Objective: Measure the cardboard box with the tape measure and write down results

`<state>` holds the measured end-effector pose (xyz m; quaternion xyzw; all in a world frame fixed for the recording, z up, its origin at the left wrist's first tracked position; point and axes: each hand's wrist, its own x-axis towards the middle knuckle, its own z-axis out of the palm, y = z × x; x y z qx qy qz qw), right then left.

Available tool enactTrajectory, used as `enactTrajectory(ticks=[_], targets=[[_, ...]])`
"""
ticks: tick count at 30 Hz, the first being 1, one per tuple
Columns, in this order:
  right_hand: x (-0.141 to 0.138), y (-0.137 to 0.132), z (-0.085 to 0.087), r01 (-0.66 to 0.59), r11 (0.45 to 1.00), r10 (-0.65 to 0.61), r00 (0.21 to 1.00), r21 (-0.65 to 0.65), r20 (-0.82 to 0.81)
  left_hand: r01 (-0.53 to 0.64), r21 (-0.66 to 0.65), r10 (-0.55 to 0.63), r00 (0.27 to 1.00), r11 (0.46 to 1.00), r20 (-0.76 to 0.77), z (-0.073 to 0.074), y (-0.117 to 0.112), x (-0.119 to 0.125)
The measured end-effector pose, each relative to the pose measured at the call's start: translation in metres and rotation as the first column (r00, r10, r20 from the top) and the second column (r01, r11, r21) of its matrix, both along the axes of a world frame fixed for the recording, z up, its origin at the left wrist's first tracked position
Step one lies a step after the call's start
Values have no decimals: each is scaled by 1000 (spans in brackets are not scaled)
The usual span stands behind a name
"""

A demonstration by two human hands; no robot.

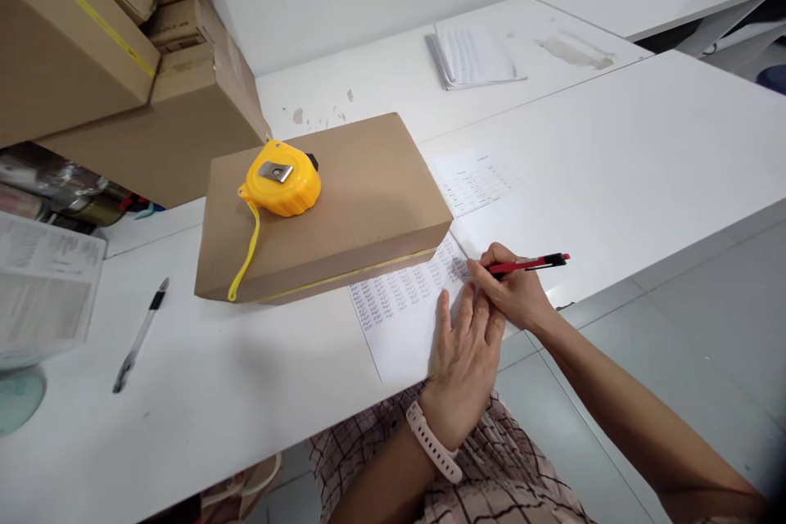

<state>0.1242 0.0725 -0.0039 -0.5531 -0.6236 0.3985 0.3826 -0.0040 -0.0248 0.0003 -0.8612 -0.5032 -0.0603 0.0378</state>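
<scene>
My right hand (512, 286) grips a red and black pen (528, 264), its tip low over the right side of a white sheet (399, 344) filled with rows of handwriting. Flat on the same sheet lies my left hand (467, 344), fingers stretched out, a pale band at its wrist. A closed brown cardboard box (356, 172) covers the sheet's far edge. On top of the box sits a yellow tape measure (282, 178), with a length of yellow tape hanging toward the near edge.
Larger cardboard boxes (202, 98) are stacked at the back left. A clear pen with a black cap (140, 336) lies on the white table (258, 377). A printed sheet (472, 184) is right of the box, and a paper stack (472, 57) lies near the wall.
</scene>
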Motion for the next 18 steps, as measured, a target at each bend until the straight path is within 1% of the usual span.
enactTrajectory(ticks=[4, 9, 18], targets=[[1, 0, -1, -6, 1000, 6, 1000, -10, -8, 3, 1, -3, 1000, 1000, 0, 1, -1, 0], [1, 0, -1, 24, 1000, -24, 1000, -6, -13, 4, -4, -4, 1000, 1000, -1, 1, 0, -1], [0, 1, 0, 13, 1000, -13, 1000, -6, -20, -4, 5, 4, 1000, 1000, 6, -1, 0, 0]])
